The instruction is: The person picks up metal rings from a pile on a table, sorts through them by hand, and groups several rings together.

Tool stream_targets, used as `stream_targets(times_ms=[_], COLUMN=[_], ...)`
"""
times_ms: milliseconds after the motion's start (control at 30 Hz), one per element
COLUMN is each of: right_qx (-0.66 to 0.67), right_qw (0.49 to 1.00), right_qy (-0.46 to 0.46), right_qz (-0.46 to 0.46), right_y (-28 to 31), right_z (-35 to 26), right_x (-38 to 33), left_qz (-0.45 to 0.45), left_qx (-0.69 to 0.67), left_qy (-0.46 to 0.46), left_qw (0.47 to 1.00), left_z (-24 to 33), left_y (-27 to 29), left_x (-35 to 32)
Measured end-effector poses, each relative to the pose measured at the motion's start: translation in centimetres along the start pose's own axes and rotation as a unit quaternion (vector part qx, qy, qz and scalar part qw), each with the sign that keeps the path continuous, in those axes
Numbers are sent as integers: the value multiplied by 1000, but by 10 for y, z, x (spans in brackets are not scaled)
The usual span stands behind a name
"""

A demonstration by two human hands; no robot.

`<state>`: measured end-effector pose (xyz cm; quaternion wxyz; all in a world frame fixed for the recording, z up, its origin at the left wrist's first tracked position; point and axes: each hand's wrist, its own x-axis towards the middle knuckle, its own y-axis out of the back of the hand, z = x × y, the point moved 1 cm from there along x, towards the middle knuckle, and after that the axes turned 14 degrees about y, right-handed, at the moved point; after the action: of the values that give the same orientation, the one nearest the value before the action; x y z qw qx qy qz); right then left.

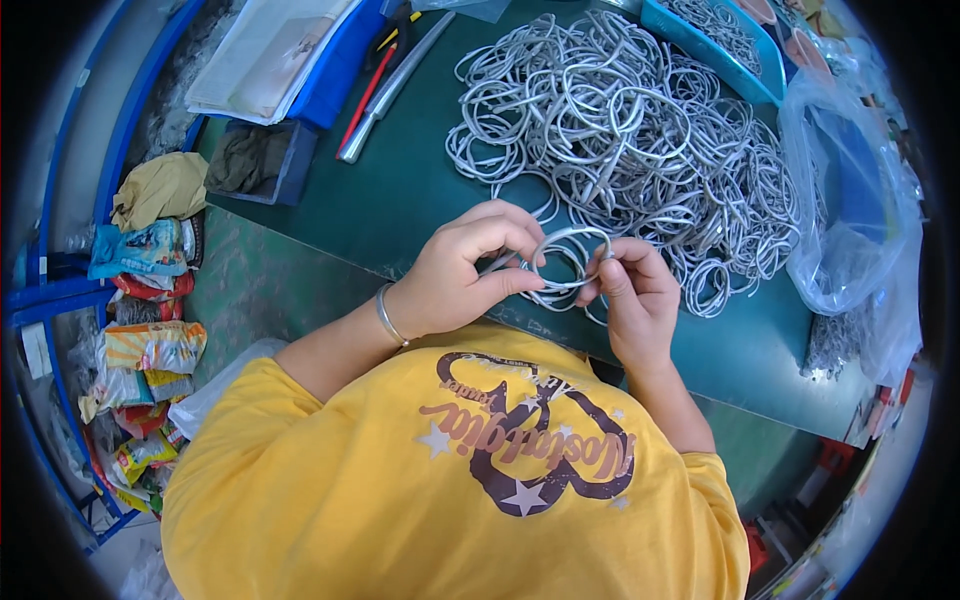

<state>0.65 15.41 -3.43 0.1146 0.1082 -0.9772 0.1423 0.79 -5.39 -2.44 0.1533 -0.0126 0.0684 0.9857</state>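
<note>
Head view. Item one: grey loops (566, 286), several thin rounds, some overlapping, held up in front of the wearer's yellow shirt (430, 480), at the near edge of the counter (375, 215). Left hand (465, 265): thumb and forefinger pinched on the loops' left side, bracelet (388, 318) at the wrist. Right hand (640, 295): thumb and fingertips closed on the right side. Exact contact of the hidden fingers cannot be told.

Handling, as judged: light, smooth, probably springy and apt to snag on neighbours; material uncertain. Best held by fingertip pinch at opposite sides of the rim, one strand at a time, without hard bending.

Beyond the hands: large tangled pile (620, 140) of like loops. Far right: turquoise tray (737, 85) of small grey pieces; transparent plastic bag (850, 270) beside the pile. Far left: red pen (366, 103) alongside a silvery tapered rod (395, 88); dark box (290, 172) containing cloth; papers (255, 65) on a blue bin (325, 95).
</note>
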Motion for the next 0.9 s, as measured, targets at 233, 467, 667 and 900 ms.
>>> stream_targets(times_ms=[233, 467, 667, 900], right_qx=[50, 269, -143, -418], right_qw=[996, 910, 981, 905], right_qy=[-68, -314, -61, 70], right_qz=[37, -3, -120, -38], right_y=[-6, -7, -35, 36], right_z=[8, 5, -18, -24], right_x=[-2, 5, 14, 2], left_qz=[-18, -17, -127, -150], left_qx=[83, -271, -545, -646], left_qy=[-58, 249, 363, 257], left_qw=[995, 930, 745, 703], left_z=[15, -3, -7, -28], left_y=[2, -1, -8, 8], left_x=[2, 4, 9, 9])
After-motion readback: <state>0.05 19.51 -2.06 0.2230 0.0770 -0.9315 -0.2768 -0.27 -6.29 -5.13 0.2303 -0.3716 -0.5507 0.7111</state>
